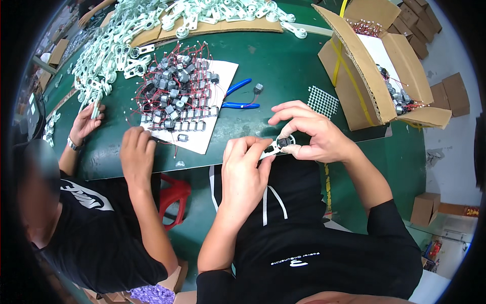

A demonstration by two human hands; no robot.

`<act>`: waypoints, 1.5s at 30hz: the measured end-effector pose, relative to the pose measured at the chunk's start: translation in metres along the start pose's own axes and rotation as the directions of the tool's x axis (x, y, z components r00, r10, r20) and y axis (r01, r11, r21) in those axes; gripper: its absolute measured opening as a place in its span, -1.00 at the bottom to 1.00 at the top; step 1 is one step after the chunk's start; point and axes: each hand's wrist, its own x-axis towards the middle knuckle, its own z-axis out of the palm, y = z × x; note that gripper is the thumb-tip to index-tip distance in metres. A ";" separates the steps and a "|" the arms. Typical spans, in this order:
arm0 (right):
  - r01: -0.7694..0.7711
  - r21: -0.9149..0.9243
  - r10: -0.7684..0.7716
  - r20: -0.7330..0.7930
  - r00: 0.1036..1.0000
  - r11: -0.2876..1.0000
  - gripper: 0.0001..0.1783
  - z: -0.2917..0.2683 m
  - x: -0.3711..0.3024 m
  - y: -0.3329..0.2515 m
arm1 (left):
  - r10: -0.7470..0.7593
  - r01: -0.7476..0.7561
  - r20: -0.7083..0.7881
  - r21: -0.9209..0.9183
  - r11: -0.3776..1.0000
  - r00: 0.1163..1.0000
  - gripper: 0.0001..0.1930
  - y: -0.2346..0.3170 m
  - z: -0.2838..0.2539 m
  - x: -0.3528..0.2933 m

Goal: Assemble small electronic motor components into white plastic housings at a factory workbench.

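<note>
Near the table's front edge, my left hand [242, 169] is closed on the narrow arm of a pale green plastic part [270, 150] with a ring-shaped end. My right hand [321, 138] pinches a small dark block, which looks like a motor [283, 143], at that ring end between thumb and forefinger. Whether the block is fully seated in the ring, I cannot tell. Beyond my hands lie blue-handled pliers [241, 106], with a loose grey motor [258, 88] beside them. To their left, many grey motors with red wires [177, 83] are heaped on a white sheet [227, 76].
Pale green plastic parts [217, 11] are piled along the table's far side. An opened cardboard box [344, 86] with more wired motors stands at right, by a white grid [323, 101]. At left, a co-worker's hands [136, 154] are near the motors; a red stool [175, 200] stands below.
</note>
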 end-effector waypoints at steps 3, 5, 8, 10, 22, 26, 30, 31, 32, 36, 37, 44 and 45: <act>-0.028 0.068 0.030 -0.017 0.999 0.997 -0.68 0.008 -0.002 0.006 | 0.031 -0.032 -0.025 -0.034 0.999 0.999 -0.63 -0.004 0.001 0.002; -0.075 0.118 0.079 -0.033 0.996 0.990 -0.67 0.013 -0.006 0.006 | 0.034 -0.034 -0.023 -0.026 0.999 0.999 -0.64 -0.001 -0.001 0.003; -0.140 0.186 0.159 -0.092 0.983 0.973 -0.71 0.022 -0.016 0.012 | 0.028 -0.028 -0.024 -0.010 1.000 0.999 -0.64 -0.003 -0.003 0.003; -0.169 0.211 0.197 -0.116 0.974 0.963 -0.65 0.025 -0.022 0.007 | 0.068 -0.069 -0.041 -0.015 0.997 0.997 -0.63 -0.005 -0.003 0.001; -0.450 0.737 0.559 0.119 0.820 0.504 -0.35 0.043 -0.036 -0.009 | 0.242 -0.237 -0.058 0.077 0.968 0.969 -0.59 0.007 0.003 0.003; -0.379 0.824 0.631 0.035 0.775 0.420 -0.59 0.062 -0.029 -0.020 | 0.226 -0.219 -0.053 0.108 0.970 0.973 -0.60 -0.002 0.003 -0.001; -0.395 0.835 0.645 0.065 0.761 0.383 -0.60 0.064 -0.031 -0.022 | 0.246 -0.241 -0.041 0.096 0.966 0.968 -0.61 -0.004 0.000 0.000; -0.398 0.833 0.651 0.062 0.757 0.384 -0.61 0.066 -0.033 -0.021 | 0.243 -0.238 -0.039 0.104 0.966 0.969 -0.60 -0.004 0.000 -0.001; -0.400 0.832 0.657 0.058 0.752 0.385 -0.61 0.067 -0.033 -0.020 | 0.240 -0.235 -0.037 0.111 0.966 0.970 -0.60 -0.005 0.000 -0.001; -0.350 0.847 0.635 0.019 0.772 0.400 -0.61 0.072 -0.031 -0.024 | 0.266 -0.256 -0.070 0.127 0.958 0.961 -0.62 -0.009 0.000 -0.003; -0.346 0.837 0.624 0.007 0.781 0.424 -0.59 0.071 -0.031 -0.023 | 0.245 -0.237 -0.067 0.107 0.966 0.967 -0.62 -0.008 -0.001 -0.003; -0.387 0.760 0.636 -0.044 0.771 0.522 -0.55 0.060 -0.031 -0.030 | 0.190 -0.187 -0.032 0.079 0.979 0.981 -0.60 -0.002 -0.011 0.000; -0.394 0.703 0.622 -0.088 0.778 0.593 -0.56 0.062 -0.033 -0.027 | 0.184 -0.180 -0.035 0.082 0.980 0.982 -0.61 -0.001 -0.010 0.000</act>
